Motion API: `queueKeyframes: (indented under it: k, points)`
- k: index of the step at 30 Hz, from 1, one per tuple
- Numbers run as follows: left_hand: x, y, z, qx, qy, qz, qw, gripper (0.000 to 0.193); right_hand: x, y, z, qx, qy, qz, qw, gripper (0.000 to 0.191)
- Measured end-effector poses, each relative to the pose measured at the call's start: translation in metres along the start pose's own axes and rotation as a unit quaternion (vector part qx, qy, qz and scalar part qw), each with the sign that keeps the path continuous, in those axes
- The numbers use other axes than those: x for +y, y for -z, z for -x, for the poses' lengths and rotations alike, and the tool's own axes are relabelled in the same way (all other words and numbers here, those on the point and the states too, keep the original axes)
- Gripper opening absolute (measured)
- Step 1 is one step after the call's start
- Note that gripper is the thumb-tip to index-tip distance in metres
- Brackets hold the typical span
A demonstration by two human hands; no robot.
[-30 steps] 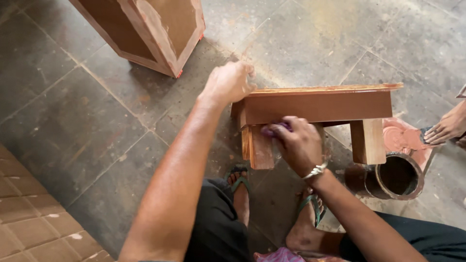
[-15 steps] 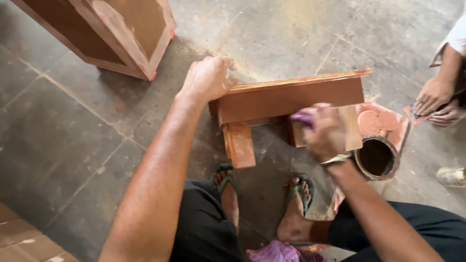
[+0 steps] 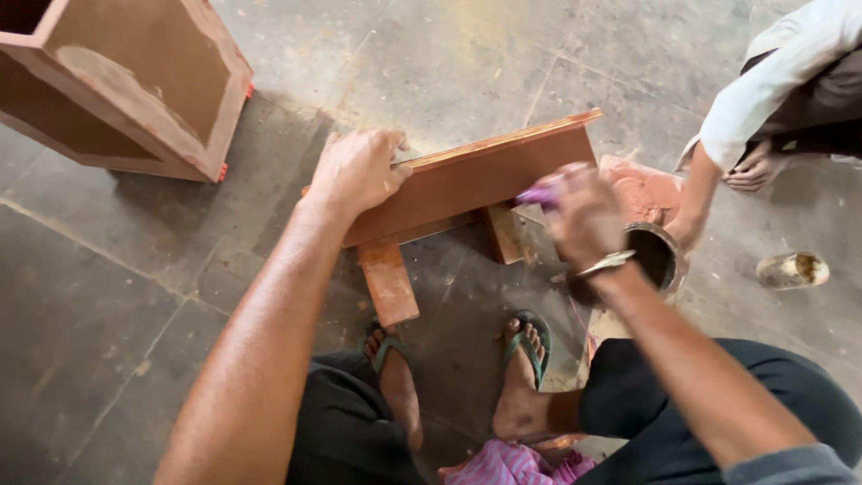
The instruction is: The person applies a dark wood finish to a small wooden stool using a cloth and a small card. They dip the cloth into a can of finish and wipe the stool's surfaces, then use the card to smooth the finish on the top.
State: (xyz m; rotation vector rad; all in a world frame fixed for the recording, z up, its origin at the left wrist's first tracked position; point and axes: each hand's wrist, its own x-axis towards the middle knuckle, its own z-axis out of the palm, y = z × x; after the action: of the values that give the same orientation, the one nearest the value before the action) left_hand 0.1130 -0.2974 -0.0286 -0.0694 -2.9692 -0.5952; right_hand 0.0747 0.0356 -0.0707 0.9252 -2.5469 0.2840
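A small brown wooden stool [image 3: 467, 184] is seen on the stone floor [image 3: 108, 305], tilted so that its top faces the near side, with two legs reaching down toward the feet. Its far left edge is clasped by the left hand [image 3: 359, 171], the grip closed around the top's edge with the fingers curled over it. A purple cloth [image 3: 539, 193] is pinched in the right hand [image 3: 588, 216], whose grip is shut on it; the cloth is pressed against the right end of the stool's face, though the hand is blurred. A watch is worn on that wrist. Just right of the right hand, a round tin [image 3: 654, 256] with dark contents is set on the floor, and another person's hand [image 3: 687, 229] is resting at its far rim. A second small container [image 3: 792, 269] lies farther right. A larger wooden box [image 3: 135, 90] stands well apart at the far left. Feet in green sandals [image 3: 530, 341] are planted near the stool's legs.
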Motion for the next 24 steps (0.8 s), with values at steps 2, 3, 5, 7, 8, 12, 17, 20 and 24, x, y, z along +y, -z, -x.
queueKeyframes:
  k: [2,3,5,7,8,12,17,20,24]
  points:
    - [0.001,-0.001,-0.003,-0.021,0.005,-0.013,1.000,0.029,0.022,0.007,0.006,0.028,-0.040,0.047,0.998,0.031]
    - [0.003,-0.002,-0.005,-0.016,-0.001,-0.007,1.000,0.031,0.026,0.006,0.007,0.045,-0.062,0.072,0.994,0.034]
    - [0.008,-0.005,-0.009,-0.001,-0.016,0.003,1.000,0.034,0.021,-0.001,0.012,0.024,-0.047,0.059,0.997,0.037]
    - [0.013,-0.007,-0.011,-0.017,-0.010,0.011,1.000,0.032,0.013,-0.011,0.016,0.019,-0.034,0.033,0.999,0.039]
    - [0.016,-0.008,-0.012,-0.028,-0.006,0.015,0.999,0.032,0.011,-0.015,0.017,0.025,-0.032,0.014,0.999,0.038]
    - [0.020,-0.008,-0.009,-0.025,-0.026,-0.010,0.999,0.029,0.040,-0.020,0.020,0.034,-0.049,0.011,0.998,0.033]
    - [0.009,-0.003,-0.006,0.008,-0.041,-0.020,0.999,0.032,0.076,-0.038,0.021,0.119,-0.082,-0.018,0.989,0.038]
    - [0.010,-0.007,-0.012,-0.002,-0.041,0.013,0.999,0.035,0.080,-0.042,0.027,0.069,-0.084,-0.002,0.994,0.045]
    - [0.020,-0.015,-0.020,0.028,-0.065,-0.018,0.997,0.031,0.089,-0.023,0.032,0.073,-0.226,-0.036,0.971,0.032]
